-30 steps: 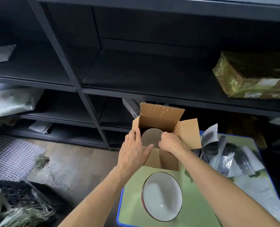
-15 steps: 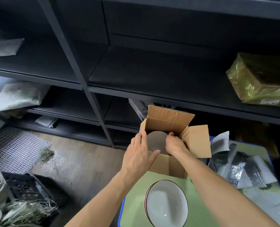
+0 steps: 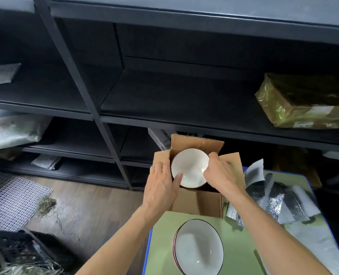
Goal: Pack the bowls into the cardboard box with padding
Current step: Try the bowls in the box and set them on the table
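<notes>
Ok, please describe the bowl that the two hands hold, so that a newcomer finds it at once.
On the green table before the dark shelving stands an open cardboard box. In its mouth is a bowl, white inside with a dark rim, held by the left hand and the right hand. Unlike the stacked bowls nearer the person, it is in the box and gripped.

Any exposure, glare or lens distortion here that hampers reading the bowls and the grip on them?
Head view: the shelving is underexposed, nearly black; its uprights lean from the wide-angle lens; the held bowl reads bright and slightly soft; small glints on the table bowl and foil padding; the grip of the left hand and right hand is legible.
</notes>
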Available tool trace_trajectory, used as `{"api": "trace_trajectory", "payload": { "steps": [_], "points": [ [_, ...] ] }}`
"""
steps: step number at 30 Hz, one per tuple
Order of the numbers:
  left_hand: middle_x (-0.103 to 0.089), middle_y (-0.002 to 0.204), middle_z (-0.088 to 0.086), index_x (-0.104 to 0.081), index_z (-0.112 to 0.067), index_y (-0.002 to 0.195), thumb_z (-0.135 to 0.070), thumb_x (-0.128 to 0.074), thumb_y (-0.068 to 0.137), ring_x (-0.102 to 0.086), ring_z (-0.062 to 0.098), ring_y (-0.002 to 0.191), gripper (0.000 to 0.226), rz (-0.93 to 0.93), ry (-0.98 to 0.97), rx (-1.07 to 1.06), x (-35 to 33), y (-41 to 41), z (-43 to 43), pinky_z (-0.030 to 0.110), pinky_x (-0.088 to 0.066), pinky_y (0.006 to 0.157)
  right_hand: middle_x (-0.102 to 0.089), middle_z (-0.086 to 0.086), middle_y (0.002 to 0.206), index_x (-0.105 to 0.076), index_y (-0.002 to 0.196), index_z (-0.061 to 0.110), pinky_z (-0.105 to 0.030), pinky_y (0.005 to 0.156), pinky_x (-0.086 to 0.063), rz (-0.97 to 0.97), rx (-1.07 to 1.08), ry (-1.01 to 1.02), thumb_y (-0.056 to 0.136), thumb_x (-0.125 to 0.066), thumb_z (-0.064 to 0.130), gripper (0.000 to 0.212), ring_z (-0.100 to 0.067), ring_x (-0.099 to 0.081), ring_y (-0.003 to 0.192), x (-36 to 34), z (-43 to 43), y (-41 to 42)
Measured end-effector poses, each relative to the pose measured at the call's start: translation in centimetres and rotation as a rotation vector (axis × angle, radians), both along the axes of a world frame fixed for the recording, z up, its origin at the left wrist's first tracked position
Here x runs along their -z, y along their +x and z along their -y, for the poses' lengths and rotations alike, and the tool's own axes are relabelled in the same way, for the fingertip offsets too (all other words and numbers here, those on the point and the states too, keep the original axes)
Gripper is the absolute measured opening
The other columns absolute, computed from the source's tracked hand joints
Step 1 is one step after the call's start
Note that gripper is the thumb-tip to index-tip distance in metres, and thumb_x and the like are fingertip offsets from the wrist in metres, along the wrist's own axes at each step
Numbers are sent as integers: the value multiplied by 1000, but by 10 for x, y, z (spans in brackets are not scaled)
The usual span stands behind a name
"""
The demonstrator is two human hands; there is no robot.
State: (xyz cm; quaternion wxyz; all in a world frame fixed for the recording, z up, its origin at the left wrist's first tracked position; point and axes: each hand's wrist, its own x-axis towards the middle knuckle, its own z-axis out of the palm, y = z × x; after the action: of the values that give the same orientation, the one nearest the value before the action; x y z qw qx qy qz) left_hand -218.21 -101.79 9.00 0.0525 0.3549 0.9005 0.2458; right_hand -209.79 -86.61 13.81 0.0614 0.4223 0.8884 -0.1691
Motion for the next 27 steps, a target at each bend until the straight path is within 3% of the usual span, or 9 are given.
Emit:
{"api": "trace_trajectory", "payload": {
  "steps": [3,7,9,12,16,19,22,24,27],
  "points": [
    [-53,124,-1,-45,-22,137,-46,-41,102,-50,17,104,43,132,94,10,-17,-2,-5,34,-49,90,-56,-3,80,-46,115,13,-30,46,-34,-46,23,4,95,-48,11,20,-17,-53,64,-15,4,12],
    [-50,121,-8,-47,-26,135,-36,-48,101,-53,14,98,36,302,152,19,-36,-2,-5,28,-45,75,-61,-5,92,-48,122,17,-41,64,-58,-136,71,-114,94,-43,14,28,-24,-65,73,-23,9,27],
    [-52,121,-7,-49,-28,131,-31,-50,100,-56,14,97,31,365,188,16,-41,1,0,23,-42,69,-64,-5,98,-46,129,18,-33,55,-57,-193,88,-207,95,-39,14,35,-21,-69,70,-26,11,37],
    [-61,99,-7,-51,-31,126,-29,-48,98,-66,16,84,28,470,151,-23,-49,10,11,26,-51,64,-69,-4,90,-46,127,23,-25,49,-48,-235,87,-298,96,-36,16,34,-13,-70,56,-32,19,56],
    [-62,81,-13,-47,-35,109,-23,-47,98,-69,10,65,17,535,135,7,-64,33,35,19,-50,52,-69,4,80,-51,115,30,-36,70,-56,-275,66,-294,97,-41,25,22,-10,-68,60,-32,33,85],
    [-67,73,-11,-47,-42,95,-21,-49,95,-69,7,61,21,587,120,40,-69,54,59,29,-58,59,-69,3,76,-51,102,36,-40,72,-56,-298,66,-339,95,-44,29,12,-15,-70,67,-27,51,112],
    [-67,75,-16,-48,-45,91,-23,-51,93,-68,8,59,23,613,85,69,-62,74,78,39,-59,65,-70,2,71,-51,104,34,-27,59,-49,-276,83,-394,98,-43,25,13,-7,-70,59,-23,73,137],
    [-68,74,-10,-48,-42,92,-23,-51,93,-67,10,59,19,626,58,87,-55,85,87,39,-56,64,-68,2,76,-51,108,31,-20,54,-45,-269,96,-422,100,-43,23,14,-5,-69,56,-16,84,150],
    [-67,73,-3,-47,-42,93,-27,-51,92,-66,14,61,15,638,12,81,-40,99,97,42,-55,65,-65,4,78,-51,108,33,-29,63,-52,-237,119,-420,99,-44,25,15,-6,-67,57,2,97,166]
  ]
}}
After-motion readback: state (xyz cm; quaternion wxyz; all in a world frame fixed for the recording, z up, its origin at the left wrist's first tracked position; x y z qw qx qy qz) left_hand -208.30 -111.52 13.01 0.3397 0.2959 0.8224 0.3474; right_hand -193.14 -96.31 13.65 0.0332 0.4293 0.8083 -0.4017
